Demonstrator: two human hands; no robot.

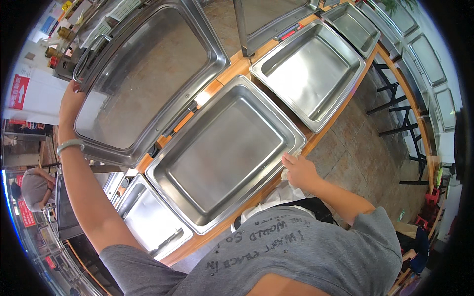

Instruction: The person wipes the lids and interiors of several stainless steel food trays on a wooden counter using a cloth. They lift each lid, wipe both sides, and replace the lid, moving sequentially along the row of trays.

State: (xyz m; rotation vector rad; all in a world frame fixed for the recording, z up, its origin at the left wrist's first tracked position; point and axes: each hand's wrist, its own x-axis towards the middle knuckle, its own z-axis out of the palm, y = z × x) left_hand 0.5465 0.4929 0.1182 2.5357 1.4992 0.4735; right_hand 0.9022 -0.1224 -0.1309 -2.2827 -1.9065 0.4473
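Observation:
My left hand (72, 101) is raised at the far edge of a chafing dish lid with a clear window (148, 85), gripping it where its metal handle (79, 64) joins. The lid stands tilted up on its hinge. Below it, a deep rectangular stainless steel food pan (226, 155) sits in the wooden counter with nothing in it. At the pan's near right corner, my right hand (300, 171) holds a pale crumpled cloth (284, 174) against the rim. Most of the cloth is hidden by my fingers.
More steel pans, one on the right (307, 74) and one on the left (155, 222), line the wooden counter (192, 246). Another raised lid (274, 18) stands beyond. Black-legged tables (392, 100) are across the tiled floor (344, 155). A person (37, 188) is at far left.

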